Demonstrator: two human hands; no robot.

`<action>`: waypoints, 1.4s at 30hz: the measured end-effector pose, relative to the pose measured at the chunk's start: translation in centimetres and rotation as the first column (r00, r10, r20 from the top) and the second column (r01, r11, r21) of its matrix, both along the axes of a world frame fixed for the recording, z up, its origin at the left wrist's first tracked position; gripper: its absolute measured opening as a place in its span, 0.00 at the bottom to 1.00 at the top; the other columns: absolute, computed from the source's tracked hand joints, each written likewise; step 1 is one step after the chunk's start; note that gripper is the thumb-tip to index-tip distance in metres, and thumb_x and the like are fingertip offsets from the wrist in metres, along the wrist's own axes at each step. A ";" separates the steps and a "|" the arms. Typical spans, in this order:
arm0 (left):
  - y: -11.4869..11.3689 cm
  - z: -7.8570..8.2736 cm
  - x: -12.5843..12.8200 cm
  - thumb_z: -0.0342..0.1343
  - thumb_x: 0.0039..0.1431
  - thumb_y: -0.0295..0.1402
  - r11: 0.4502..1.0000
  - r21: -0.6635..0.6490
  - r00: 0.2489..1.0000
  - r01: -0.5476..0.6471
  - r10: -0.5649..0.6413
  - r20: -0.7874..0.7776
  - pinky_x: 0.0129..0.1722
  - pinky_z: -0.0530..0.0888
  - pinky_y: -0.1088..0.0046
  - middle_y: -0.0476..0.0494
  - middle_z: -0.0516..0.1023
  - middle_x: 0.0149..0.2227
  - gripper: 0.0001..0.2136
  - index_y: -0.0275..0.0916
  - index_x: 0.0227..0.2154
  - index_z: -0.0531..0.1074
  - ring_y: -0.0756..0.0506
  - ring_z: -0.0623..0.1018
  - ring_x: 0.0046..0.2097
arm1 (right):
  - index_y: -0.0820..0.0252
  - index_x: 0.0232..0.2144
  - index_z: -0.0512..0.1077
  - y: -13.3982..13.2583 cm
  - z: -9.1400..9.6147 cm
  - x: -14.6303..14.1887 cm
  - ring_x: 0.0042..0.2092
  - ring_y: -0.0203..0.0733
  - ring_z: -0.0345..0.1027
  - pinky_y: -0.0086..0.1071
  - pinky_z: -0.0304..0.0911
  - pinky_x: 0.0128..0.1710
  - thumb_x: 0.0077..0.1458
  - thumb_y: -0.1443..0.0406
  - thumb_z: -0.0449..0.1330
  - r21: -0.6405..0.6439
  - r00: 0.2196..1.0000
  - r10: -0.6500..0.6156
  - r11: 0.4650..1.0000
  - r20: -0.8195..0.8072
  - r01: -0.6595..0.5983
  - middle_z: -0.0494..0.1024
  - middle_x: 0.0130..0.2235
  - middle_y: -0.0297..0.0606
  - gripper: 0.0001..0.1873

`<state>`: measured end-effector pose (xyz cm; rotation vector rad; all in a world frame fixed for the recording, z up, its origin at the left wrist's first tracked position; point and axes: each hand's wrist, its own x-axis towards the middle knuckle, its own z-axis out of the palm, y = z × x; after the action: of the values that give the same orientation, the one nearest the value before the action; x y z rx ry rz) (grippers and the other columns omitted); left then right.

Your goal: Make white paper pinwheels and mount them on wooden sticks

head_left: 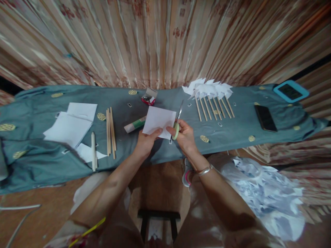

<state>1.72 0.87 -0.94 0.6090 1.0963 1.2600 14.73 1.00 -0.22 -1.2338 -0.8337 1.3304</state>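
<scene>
A square sheet of white paper (159,120) is held above the table's front edge. My left hand (148,142) pinches its lower left side, thumb on top. In my right hand (185,137) is a pair of scissors (177,128) with pale green handles, its blades pointing away from me beside the paper's right edge. The right thumb also reaches the paper's lower right corner. Behind the left hand lies a glue stick (136,124) with a green and white label, partly covered by the paper.
White paper sheets (69,127), a white pen (93,151) and wooden sticks (110,132) lie left. A small red box (149,96) stands at the back. Several paper pinwheels on sticks (210,91), a phone (265,118) and a blue-framed timer (291,91) are right. Below sits a bag of paper scraps (266,196).
</scene>
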 end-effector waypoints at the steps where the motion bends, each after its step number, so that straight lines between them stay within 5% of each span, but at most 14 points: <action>1: 0.0 -0.1 0.0 0.72 0.31 0.35 1.000 -0.007 1.000 -0.010 0.010 -0.008 0.37 0.76 0.68 0.43 0.82 0.34 0.19 0.34 0.31 0.78 0.43 0.79 0.36 | 0.54 0.33 0.71 -0.1 0.0 0.0 0.29 0.40 0.73 0.34 0.69 0.32 0.29 0.55 0.75 -0.001 1.000 0.011 1.000 -0.001 -0.011 0.78 0.23 0.26 0.27; 11: 0.6 -0.1 -0.6 0.72 0.33 0.36 0.999 0.001 0.997 -0.049 0.049 -0.060 0.29 0.74 0.72 0.44 0.82 0.33 0.20 0.35 0.32 0.77 0.46 0.78 0.31 | 0.55 0.31 0.71 -0.4 -0.3 0.0 0.24 0.34 0.66 0.29 0.62 0.27 0.30 0.51 0.75 0.009 0.996 0.081 0.997 0.031 -0.081 0.76 0.23 0.26 0.27; 16: 1.9 0.3 -2.1 0.71 0.34 0.35 0.991 0.060 0.991 -0.123 0.127 -0.052 0.27 0.75 0.74 0.46 0.81 0.32 0.16 0.36 0.29 0.77 0.48 0.77 0.30 | 0.58 0.32 0.73 -1.1 0.7 0.3 0.27 0.32 0.66 0.27 0.62 0.27 0.37 0.44 0.71 -0.023 0.971 0.228 0.974 0.073 -0.227 0.77 0.26 0.31 0.28; 24: 3.3 0.4 -3.5 0.70 0.35 0.31 0.972 0.070 0.973 -0.224 0.227 -0.048 0.21 0.71 0.78 0.48 0.80 0.30 0.14 0.36 0.29 0.77 0.49 0.77 0.29 | 0.60 0.35 0.73 -2.6 0.9 1.0 0.29 0.32 0.67 0.27 0.63 0.30 0.44 0.44 0.69 -0.109 0.743 0.666 0.745 0.072 -0.658 0.77 0.29 0.33 0.28; 42: 3.0 0.1 -2.8 0.69 0.37 0.32 0.980 0.075 0.974 -0.183 0.191 -0.118 0.21 0.69 0.76 0.47 0.80 0.28 0.11 0.38 0.27 0.76 0.50 0.75 0.26 | 0.62 0.32 0.74 -2.5 0.4 1.0 0.27 0.30 0.64 0.24 0.60 0.26 0.47 0.43 0.67 -0.098 0.718 0.691 0.722 0.080 -0.685 0.74 0.27 0.32 0.27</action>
<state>-1.13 3.83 -0.89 0.6516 1.2442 1.4394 15.71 -1.48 0.20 -1.0804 -1.4389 1.9030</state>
